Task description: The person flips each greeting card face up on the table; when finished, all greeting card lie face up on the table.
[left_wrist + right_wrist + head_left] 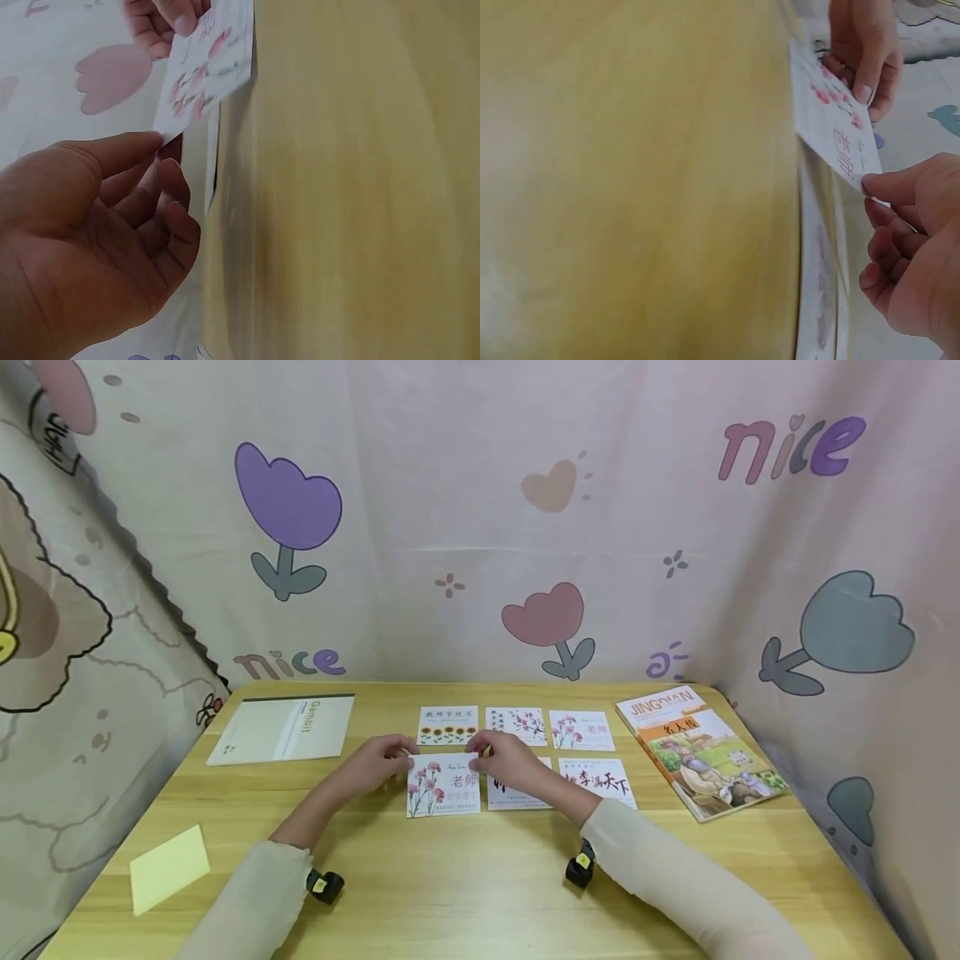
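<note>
A white greeting card point(442, 787) with pink carnations and red characters is held between both hands, tilted, with its far edge raised in the wrist views. My left hand point(378, 764) pinches its upper left corner between thumb and fingers. At the upper right corner, the thumb and fingers of my right hand point(504, 758) pinch it too. Behind it lie a sunflower card point(448, 714), a blossom card point(528, 725) and another carnation card point(582, 730). Under the right hand and forearm are a partly hidden card point(517, 797) and a calligraphy card point(600, 777).
A Gambit notebook point(255, 731) lies at the back left, and a yellow sheet of paper point(170, 868) at the front left. On the right rests a colourful magazine point(705, 760). A printed curtain point(450, 527) hangs behind the wooden table point(450, 893).
</note>
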Tool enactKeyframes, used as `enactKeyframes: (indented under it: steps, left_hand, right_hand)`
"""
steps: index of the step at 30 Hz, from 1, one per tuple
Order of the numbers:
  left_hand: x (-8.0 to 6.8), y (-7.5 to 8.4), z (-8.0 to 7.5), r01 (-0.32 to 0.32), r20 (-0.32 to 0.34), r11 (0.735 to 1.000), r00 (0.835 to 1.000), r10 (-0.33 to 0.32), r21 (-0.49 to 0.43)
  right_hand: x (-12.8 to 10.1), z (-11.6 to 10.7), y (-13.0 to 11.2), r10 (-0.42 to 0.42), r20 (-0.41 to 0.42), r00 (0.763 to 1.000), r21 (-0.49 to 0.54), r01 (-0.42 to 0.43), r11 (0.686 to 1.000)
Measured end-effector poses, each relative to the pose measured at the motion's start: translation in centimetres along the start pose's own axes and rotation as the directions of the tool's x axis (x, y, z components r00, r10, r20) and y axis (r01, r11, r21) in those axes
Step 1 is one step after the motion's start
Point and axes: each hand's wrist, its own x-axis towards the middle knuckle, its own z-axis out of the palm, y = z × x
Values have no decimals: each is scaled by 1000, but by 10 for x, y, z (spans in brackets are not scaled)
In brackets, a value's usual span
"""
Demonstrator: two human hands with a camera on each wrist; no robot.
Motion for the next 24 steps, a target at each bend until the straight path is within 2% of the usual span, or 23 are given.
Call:
enactKeyframes:
  steps: [6, 11, 24]
  left_hand:
    - [15, -11, 0, -35, 38, 992, 999, 31, 119]
    - [24, -13, 1, -20, 10, 982, 1000, 18, 185]
    - [26, -11, 1, 21, -17, 966, 1000, -17, 259]
  right_hand:
    - [10, 5, 6, 28, 20, 999, -88, -27, 996]
    - [17, 6, 9, 30, 8, 1000, -142, -28, 989]
    - [20, 9, 8, -35, -13, 999, -261, 31, 965]
